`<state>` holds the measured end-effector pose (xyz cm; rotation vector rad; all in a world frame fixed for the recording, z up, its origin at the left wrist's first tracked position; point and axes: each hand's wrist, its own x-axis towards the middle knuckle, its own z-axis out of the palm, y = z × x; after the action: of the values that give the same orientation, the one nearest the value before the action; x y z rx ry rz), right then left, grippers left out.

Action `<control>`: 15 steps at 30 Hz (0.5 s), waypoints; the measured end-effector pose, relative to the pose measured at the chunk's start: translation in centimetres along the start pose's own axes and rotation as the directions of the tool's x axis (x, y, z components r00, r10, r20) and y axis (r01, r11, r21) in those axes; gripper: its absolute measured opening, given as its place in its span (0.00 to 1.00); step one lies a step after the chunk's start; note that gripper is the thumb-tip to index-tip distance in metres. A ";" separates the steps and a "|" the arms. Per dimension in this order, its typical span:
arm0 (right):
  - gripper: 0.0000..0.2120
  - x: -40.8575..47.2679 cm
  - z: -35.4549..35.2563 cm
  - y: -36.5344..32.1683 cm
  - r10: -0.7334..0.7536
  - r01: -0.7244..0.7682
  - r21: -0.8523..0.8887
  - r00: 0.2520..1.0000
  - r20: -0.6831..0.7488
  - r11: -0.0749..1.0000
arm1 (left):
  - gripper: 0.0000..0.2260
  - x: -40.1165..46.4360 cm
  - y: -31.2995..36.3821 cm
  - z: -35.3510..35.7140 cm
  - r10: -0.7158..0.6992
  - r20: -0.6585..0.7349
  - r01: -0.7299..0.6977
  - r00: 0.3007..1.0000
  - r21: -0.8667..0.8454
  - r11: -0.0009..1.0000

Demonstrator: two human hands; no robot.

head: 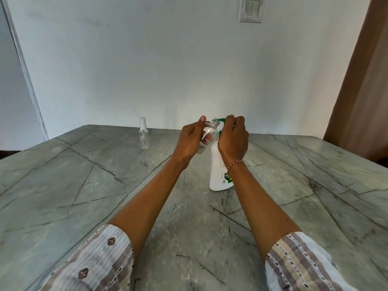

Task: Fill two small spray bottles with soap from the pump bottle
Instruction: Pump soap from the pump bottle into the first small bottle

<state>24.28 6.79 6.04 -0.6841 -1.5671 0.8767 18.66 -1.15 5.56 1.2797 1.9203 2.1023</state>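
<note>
The tall white plastic pump bottle point(218, 173) with a green pump top point(220, 119) stands upright on the grey-green stone table point(84, 175), near the middle. It has a green label low on its side.

The left hand point(192, 141) holds a small clear plastic bottle with no cap point(207, 136). The fingers curl around its body and the thumb point(202, 120) points up beside it. The little bottle is lifted off the table and tilted, so its open screw neck point(215, 122) leans toward the green spout. The neck sits just under the tip of the spout, very close to it. I cannot tell if soap is coming out.

The right hand point(234, 137) sits on top of the pump, with its fingers bent down over the green head. The hand hides most of the pump, so I cannot tell how hard it presses. A red and white thread band point(236, 165) goes around the right wrist.

A second small clear spray bottle with a clear cap on point(143, 134) stands upright far back on the table, well to the left of the hands. Nothing touches it.

Both arms wear striped, patterned sleeves point(100, 263) pulled up. A pale wall point(147, 59) stands behind the table, with a white light switch point(251, 9) high up.
</note>
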 end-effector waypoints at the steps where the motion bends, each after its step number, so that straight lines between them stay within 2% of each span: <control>1: 0.11 0.0 -0.1 0.0 0.000 0.000 0.007 1.000 -0.001 1.000 | 0.15 0.0 -0.1 0.0 0.000 0.000 0.000 1.000 0.003 1.000; 6: 0.10 0.0 -0.2 0.1 0.017 -0.017 0.006 1.000 0.005 1.000 | 0.16 -0.1 -0.2 0.1 -0.019 0.000 0.019 1.000 0.021 1.000; 12: 0.22 0.2 -0.1 -0.1 0.016 -0.012 -0.072 0.999 0.051 0.997 | 0.17 -0.1 0.1 0.1 -0.016 -0.025 0.016 1.000 0.017 1.000; 15: 0.19 0.2 0.1 -0.1 0.012 -0.010 -0.049 0.999 0.033 0.999 | 0.16 0.0 0.0 0.1 -0.009 -0.019 0.009 1.000 0.008 1.000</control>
<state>24.20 6.85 6.22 -0.7169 -1.6198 0.8644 18.78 -1.05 5.53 1.2545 1.9406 2.1125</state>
